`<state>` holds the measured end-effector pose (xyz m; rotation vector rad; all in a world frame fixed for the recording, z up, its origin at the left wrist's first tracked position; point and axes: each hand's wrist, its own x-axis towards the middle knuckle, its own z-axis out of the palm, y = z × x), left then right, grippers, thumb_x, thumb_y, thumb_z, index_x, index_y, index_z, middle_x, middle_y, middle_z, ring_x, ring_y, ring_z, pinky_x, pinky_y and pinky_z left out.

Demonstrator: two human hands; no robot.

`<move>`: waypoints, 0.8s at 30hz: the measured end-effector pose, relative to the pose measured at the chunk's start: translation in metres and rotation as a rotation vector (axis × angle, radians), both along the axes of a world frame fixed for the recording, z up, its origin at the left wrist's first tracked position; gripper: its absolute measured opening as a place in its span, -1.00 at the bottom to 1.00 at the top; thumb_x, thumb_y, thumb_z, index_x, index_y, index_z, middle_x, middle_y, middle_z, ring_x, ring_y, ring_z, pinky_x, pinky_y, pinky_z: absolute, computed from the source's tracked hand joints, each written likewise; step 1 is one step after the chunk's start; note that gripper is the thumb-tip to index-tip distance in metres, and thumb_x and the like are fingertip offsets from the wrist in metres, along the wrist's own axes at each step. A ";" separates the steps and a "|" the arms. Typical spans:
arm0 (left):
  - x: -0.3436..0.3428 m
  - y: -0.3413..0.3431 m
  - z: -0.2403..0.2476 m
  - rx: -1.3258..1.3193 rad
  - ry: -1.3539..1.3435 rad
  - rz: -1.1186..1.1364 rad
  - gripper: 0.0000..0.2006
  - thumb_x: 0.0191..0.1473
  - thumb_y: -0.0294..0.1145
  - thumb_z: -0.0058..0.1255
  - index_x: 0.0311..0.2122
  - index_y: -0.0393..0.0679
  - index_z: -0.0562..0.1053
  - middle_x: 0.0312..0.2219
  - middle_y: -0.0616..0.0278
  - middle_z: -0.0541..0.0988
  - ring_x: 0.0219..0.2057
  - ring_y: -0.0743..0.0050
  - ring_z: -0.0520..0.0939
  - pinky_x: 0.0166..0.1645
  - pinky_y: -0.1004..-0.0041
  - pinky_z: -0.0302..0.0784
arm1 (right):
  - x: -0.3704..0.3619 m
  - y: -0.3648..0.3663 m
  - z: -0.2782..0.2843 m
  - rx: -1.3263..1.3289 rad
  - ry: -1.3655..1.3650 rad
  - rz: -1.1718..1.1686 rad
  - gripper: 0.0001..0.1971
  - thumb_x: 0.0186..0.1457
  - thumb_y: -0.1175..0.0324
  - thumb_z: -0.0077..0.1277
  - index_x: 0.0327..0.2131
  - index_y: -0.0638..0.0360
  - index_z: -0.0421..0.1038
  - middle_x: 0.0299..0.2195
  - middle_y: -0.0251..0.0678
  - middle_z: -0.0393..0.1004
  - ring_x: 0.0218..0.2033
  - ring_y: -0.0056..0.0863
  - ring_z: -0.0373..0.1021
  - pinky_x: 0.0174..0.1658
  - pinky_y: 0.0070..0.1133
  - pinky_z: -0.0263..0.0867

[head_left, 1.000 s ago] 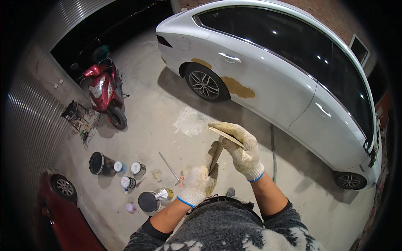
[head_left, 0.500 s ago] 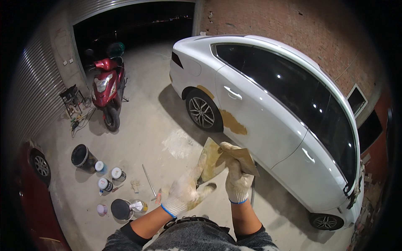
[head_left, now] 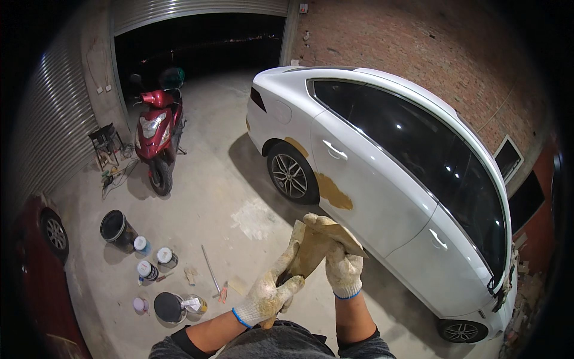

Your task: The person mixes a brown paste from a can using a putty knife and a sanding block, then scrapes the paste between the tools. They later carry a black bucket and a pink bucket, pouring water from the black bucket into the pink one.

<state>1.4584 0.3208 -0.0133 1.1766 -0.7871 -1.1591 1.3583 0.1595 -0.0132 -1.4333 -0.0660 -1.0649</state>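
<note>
Both my hands wear white knit gloves stained with yellowish filler. In my left hand (head_left: 267,299) is a flat putty board (head_left: 307,256), smeared with tan filler and tilted upward. My right hand (head_left: 343,272) grips a thin flat putty spreader (head_left: 348,238), its fingers folded over the top. The spreader overlaps the board's upper right side; whether the two touch is hard to tell. Beyond them stands a white car (head_left: 382,197), with an ochre filler patch (head_left: 333,191) on its rear door behind the wheel and a smaller one on the wheel arch.
On the floor to the left stand a black bucket (head_left: 118,230), several small cans (head_left: 167,257) and a dark-lidded tub (head_left: 170,307). A metal rod (head_left: 210,270) lies near them. A red scooter (head_left: 158,134) is parked by the doorway, and a dark red car (head_left: 48,281) stands at far left.
My head view has tilted, so the scene sits slightly lower. Both hands have come lower and nearer my body, with the spreader still across the board.
</note>
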 end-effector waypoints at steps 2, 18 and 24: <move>-0.001 -0.001 -0.003 0.007 -0.006 0.057 -0.27 0.25 -0.53 -0.03 0.46 0.03 -0.01 -0.55 0.40 0.39 -0.70 0.70 0.30 -0.60 0.55 0.29 | 0.002 0.000 0.001 0.051 0.022 0.006 -0.61 0.26 0.31 0.08 0.07 0.36 0.45 0.06 -0.05 0.52 0.08 -0.34 0.45 0.17 -0.42 0.32; 0.019 -0.013 -0.006 -0.077 0.017 0.108 -0.25 0.27 -0.43 -0.02 0.47 0.11 -0.06 -0.47 0.39 0.44 -0.71 0.71 0.33 -0.61 0.53 0.38 | 0.013 -0.001 -0.005 0.045 -0.111 -0.166 -0.65 0.37 0.42 -0.15 0.15 0.36 0.32 0.15 -0.07 0.40 0.20 -0.27 0.32 0.30 -0.31 0.17; 0.026 -0.007 -0.014 0.000 0.058 -0.053 -0.30 0.33 -0.31 -0.08 0.47 0.04 -0.09 -0.48 0.40 0.37 -0.68 0.69 0.36 -0.61 0.56 0.35 | 0.002 0.000 -0.013 0.023 -0.108 -0.151 -0.54 0.38 0.40 -0.18 0.29 0.30 0.17 0.29 -0.06 0.24 0.30 -0.23 0.21 0.35 -0.33 0.07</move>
